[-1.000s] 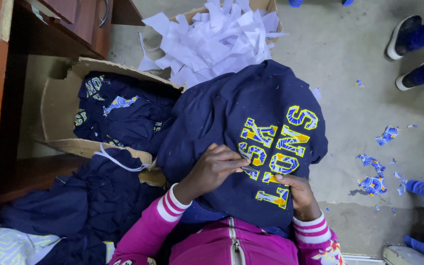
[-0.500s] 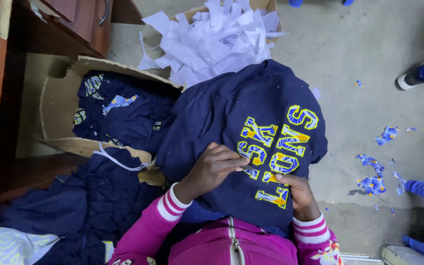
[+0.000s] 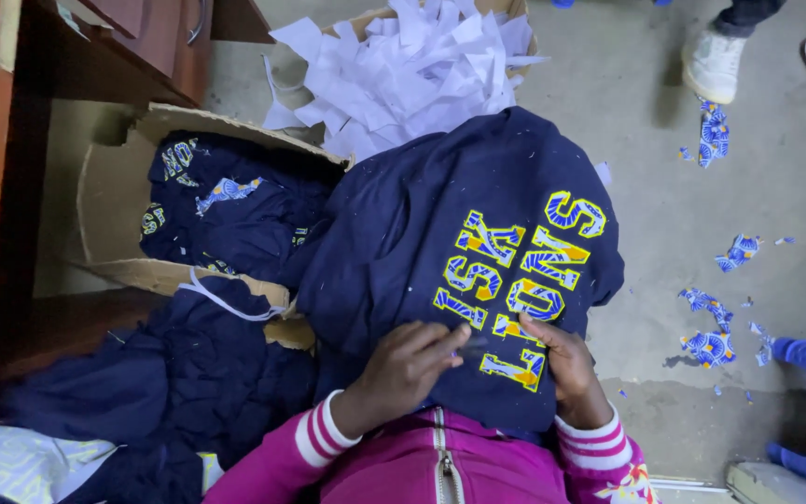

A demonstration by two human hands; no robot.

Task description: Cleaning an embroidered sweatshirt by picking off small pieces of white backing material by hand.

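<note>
- Looking straight down: a navy blue sweatshirt with blue-and-yellow appliqué letters (image 3: 478,271) is draped over the person's lap, lettering facing up, which puts the patch work right under both hands.
- The left hand (image 3: 403,366) lies on the cloth at the lower letters, fingers curled in together around something small and dark at the fingertips; it is too small to tell what it is, or whether it is truly gripped.
- The right hand (image 3: 566,364) rests on the lowest letter with fingers bent and pressed down on the fabric, not clamped round it, by the look of it to keep the cloth taut and flat beside the left hand.
- Pink sleeves with white-striped cuffs (image 3: 328,431) frame the bottom edge.
- To the left, an open brown cardboard box (image 3: 109,201) holds more navy garments with the same lettering (image 3: 226,219), within easy reach.
- A loose heap of dark blue cloth (image 3: 160,383) lies below that box on the floor.
- Further off, a second box is piled with white paper offcuts (image 3: 403,65).
- Blue patterned fabric scraps (image 3: 709,347) are scattered on the grey concrete floor (image 3: 692,196) to the right.
- Another person's white shoe (image 3: 715,65) stands at the top right, well apart.
</note>
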